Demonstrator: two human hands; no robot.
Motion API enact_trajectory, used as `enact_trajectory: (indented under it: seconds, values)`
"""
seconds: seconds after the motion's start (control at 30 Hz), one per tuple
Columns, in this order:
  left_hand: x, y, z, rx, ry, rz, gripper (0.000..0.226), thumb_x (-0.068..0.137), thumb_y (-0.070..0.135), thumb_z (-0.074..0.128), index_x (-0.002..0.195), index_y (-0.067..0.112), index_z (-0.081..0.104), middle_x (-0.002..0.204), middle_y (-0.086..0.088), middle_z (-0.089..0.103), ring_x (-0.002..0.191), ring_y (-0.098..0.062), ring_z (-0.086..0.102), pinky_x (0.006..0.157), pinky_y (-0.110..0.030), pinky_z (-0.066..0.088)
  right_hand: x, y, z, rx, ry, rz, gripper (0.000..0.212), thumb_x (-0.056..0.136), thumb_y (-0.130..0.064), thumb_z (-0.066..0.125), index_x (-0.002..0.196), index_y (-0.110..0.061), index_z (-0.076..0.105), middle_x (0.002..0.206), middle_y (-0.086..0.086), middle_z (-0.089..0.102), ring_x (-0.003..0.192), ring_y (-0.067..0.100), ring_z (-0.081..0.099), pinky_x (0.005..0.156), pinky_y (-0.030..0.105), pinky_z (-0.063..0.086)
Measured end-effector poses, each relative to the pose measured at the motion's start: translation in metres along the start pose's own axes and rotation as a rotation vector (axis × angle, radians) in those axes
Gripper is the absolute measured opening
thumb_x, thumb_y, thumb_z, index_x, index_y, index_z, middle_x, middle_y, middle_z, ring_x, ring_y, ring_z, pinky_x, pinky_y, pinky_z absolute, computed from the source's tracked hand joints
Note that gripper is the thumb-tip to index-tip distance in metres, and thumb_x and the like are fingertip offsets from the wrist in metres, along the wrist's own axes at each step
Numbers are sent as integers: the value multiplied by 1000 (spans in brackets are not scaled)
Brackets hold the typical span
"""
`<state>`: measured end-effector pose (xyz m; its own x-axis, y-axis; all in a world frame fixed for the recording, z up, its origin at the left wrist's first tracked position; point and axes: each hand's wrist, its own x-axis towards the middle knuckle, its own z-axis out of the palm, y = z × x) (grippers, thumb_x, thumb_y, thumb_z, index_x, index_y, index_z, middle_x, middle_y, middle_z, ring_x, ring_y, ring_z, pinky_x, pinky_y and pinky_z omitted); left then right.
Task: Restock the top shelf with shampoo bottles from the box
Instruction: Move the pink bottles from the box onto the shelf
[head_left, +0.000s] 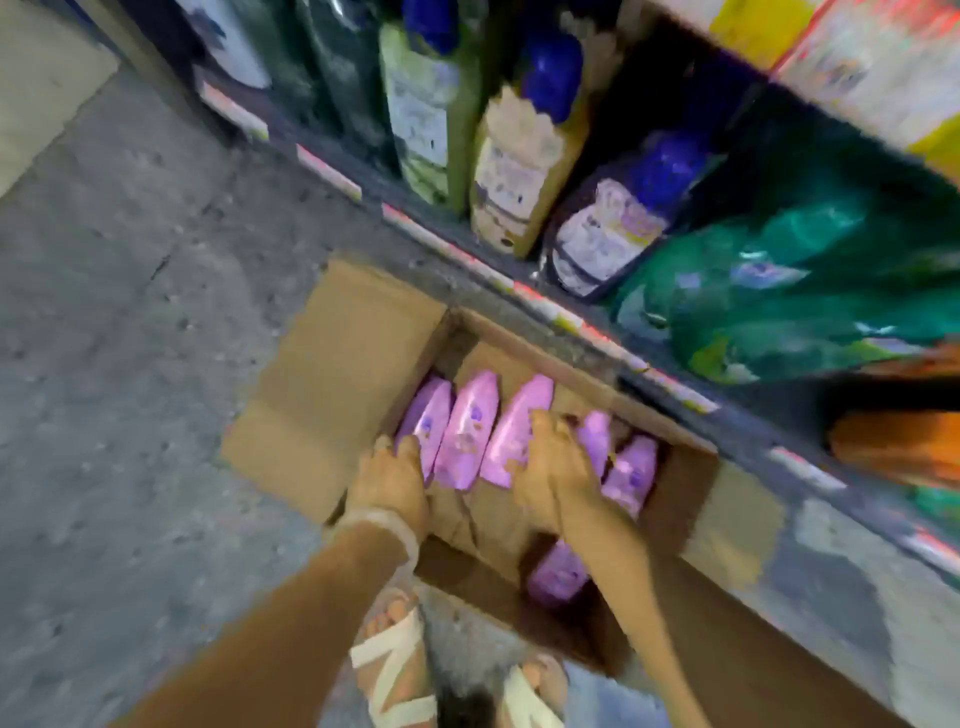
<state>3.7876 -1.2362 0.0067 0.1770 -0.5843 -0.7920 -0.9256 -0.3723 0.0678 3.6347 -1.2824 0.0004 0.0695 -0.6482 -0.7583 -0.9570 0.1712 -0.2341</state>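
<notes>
I am reaching both hands into the cardboard box (332, 364), left hand (389, 480) and right hand (553, 467) curling around pink shampoo bottles (467, 431), which next need lifting clear.

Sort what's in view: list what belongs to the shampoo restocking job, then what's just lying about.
Belongs to the job:
- cardboard box, open on the floor
- pink bottles lying inside it
- left hand and right hand, both down among the bottles

Just there:
- blue-capped bottles on the low shelf
- green bags beside them
- sandals
- concrete floor
</notes>
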Motion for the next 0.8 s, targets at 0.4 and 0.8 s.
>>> enact_trajectory:
  seconds: [0.4,0.8]
  values:
    - [104,8,107,-73,233,-221,76,84,21,58,141,1,12,141,-19,25,125,-34,36,96,-41,41,113,22,110,569,218,596,78,74,-38,72,129,-1,31,136,18,41,125,33,44,98,35,39]
    - [73,13,74,-637,267,-273,75,57,15,80,117,3,36,122,-17,42,114,-39,44,95,-42,39,62,37,82,898,241,400,66,56,-26,77,110,-1,50,98,9,62,88,25,61,73,31,49]
